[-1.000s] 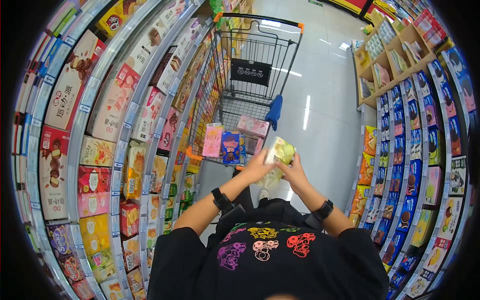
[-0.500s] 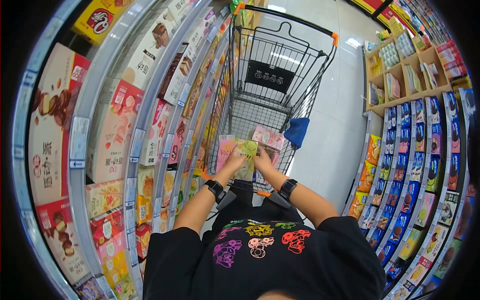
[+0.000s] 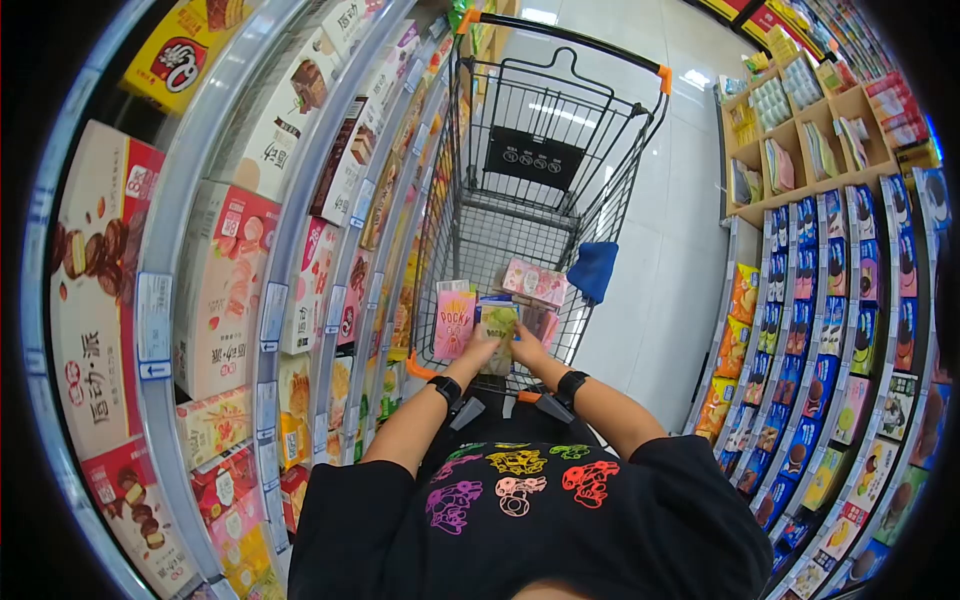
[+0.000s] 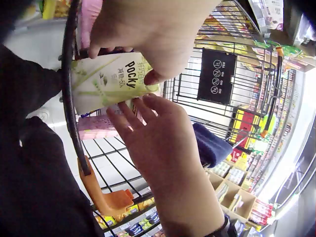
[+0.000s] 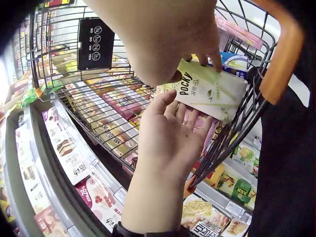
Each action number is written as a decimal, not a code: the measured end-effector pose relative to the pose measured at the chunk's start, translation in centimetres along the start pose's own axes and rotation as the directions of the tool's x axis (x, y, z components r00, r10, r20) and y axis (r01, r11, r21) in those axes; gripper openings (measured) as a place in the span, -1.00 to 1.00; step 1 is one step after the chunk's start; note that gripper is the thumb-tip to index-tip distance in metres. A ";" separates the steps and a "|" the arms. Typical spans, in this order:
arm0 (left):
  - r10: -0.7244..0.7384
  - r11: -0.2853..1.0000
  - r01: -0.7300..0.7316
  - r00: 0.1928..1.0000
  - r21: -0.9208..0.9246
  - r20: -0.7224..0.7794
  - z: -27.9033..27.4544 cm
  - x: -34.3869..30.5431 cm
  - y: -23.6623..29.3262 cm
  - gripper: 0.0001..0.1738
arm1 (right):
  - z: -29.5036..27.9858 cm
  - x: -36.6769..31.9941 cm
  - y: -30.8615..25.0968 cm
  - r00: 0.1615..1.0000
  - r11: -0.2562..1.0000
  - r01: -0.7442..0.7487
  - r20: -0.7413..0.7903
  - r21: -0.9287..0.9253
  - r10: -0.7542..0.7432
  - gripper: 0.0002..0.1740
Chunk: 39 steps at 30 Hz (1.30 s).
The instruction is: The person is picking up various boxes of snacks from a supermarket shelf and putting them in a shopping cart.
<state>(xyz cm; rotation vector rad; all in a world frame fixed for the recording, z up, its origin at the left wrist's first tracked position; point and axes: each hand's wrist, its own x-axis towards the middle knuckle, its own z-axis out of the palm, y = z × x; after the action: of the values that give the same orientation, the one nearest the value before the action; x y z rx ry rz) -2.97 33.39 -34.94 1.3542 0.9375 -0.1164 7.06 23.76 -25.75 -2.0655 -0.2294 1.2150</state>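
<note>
A pale green Pocky box [image 3: 498, 328] is held between both hands at the near end of the shopping cart. The left hand [image 3: 480, 350] grips its left side and the right hand [image 3: 527, 346] its right side. In the left wrist view the same green box [image 4: 111, 81] lies between the left hand [image 4: 148, 34] and the right hand [image 4: 160, 140], thumbs on its top end. Around it in the cart are a pink Pocky box [image 3: 455, 325] on the left, a pink and white box [image 3: 535, 282] on the right, and a blue pack [image 5: 234, 64] partly hidden.
The black wire cart [image 3: 540, 220] has orange corners, and a blue cloth [image 3: 592, 271] hangs on its right side. Shelves of boxed snacks [image 3: 225, 290] run close along the left. More snack shelves [image 3: 800, 330] stand right, below a cardboard rack [image 3: 800, 150]. Pale floor [image 3: 660, 200] lies between.
The hands have brought the green box from beside the cart into its near end. Over the last half second they moved slightly lower, and more of the pink Pocky box shows.
</note>
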 end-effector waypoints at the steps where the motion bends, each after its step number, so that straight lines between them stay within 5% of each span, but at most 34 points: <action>1: 0.009 0.999 -0.008 1.000 0.053 -0.023 0.1 -0.4 0.2 -0.38 | -0.2 -0.1 0.3 0.999 0.999 0.049 0.016 -0.008 -0.049 -0.39; 3: 0.028 0.987 -0.017 0.997 0.162 -0.068 0.5 -1.5 0.4 -0.40 | -0.5 -0.6 1.4 0.988 0.989 0.145 0.048 -0.019 -0.144 -0.38; 6: -0.037 0.909 0.071 0.995 0.411 -0.090 0.1 -7.5 8.8 -0.43 | -1.2 -0.5 3.8 0.978 0.975 0.205 0.049 -0.090 -0.202 -0.41; 9: 0.207 0.853 -0.038 0.941 0.521 -0.269 1.2 -9.6 8.8 -0.45 | -3.0 -4.1 3.0 0.957 0.953 0.286 0.069 -0.097 -0.280 -0.50; 10: 0.343 0.835 -0.125 0.879 0.536 -0.330 1.6 -10.0 8.1 -0.50 | -3.4 -4.8 3.1 0.943 0.936 0.332 0.080 -0.120 -0.324 -0.51; 15: 0.441 0.882 -0.285 0.782 0.376 -0.440 3.7 -14.6 7.3 -0.62 | -5.2 -9.5 2.7 0.854 0.846 0.518 0.134 -0.127 -0.503 -0.60; 20: 0.611 0.790 -0.480 0.561 0.382 -0.559 2.4 -22.3 10.5 -0.62 | -5.7 -12.5 0.1 0.754 0.794 0.607 0.336 -0.030 -0.564 -0.66; 26: 0.577 0.733 -0.622 0.357 0.274 -0.734 -3.6 -32.1 13.8 -0.67 | -1.5 -15.5 -7.2 0.459 0.538 0.843 0.499 0.017 -0.735 -0.73; 29: 0.566 0.690 -0.637 0.181 0.342 -0.804 -6.6 -37.2 14.9 -0.70 | 0.9 -18.3 -12.0 0.326 0.407 0.913 0.581 0.009 -0.746 -0.73; 30: 0.542 0.697 -0.654 0.213 0.294 -0.813 -7.4 -39.4 15.5 -0.72 | 1.4 -20.1 -13.8 0.274 0.335 0.942 0.602 -0.011 -0.750 -0.72; 35: 0.634 0.555 -0.630 -0.102 0.543 -0.767 -11.4 -48.7 17.8 -0.73 | 5.0 -29.3 -23.7 0.077 0.101 0.995 0.760 -0.014 -0.645 -0.77; 37: 0.649 0.537 -0.604 -0.151 0.589 -0.746 -13.0 -53.4 18.9 -0.75 | 6.8 -34.2 -27.2 0.096 0.213 0.976 0.801 0.040 -0.591 -0.77; 39: 0.693 0.449 -0.575 -0.259 0.684 -0.673 -15.7 -57.6 19.3 -0.75 | 9.0 -38.8 -30.7 -0.077 0.060 0.987 0.770 0.148 -0.633 -0.73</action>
<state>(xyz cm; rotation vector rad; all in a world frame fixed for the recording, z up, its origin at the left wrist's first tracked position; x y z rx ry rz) -37.03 27.14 17.32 1.8526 0.9735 1.8919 -15.26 31.84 18.53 -0.9807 -2.1612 0.8878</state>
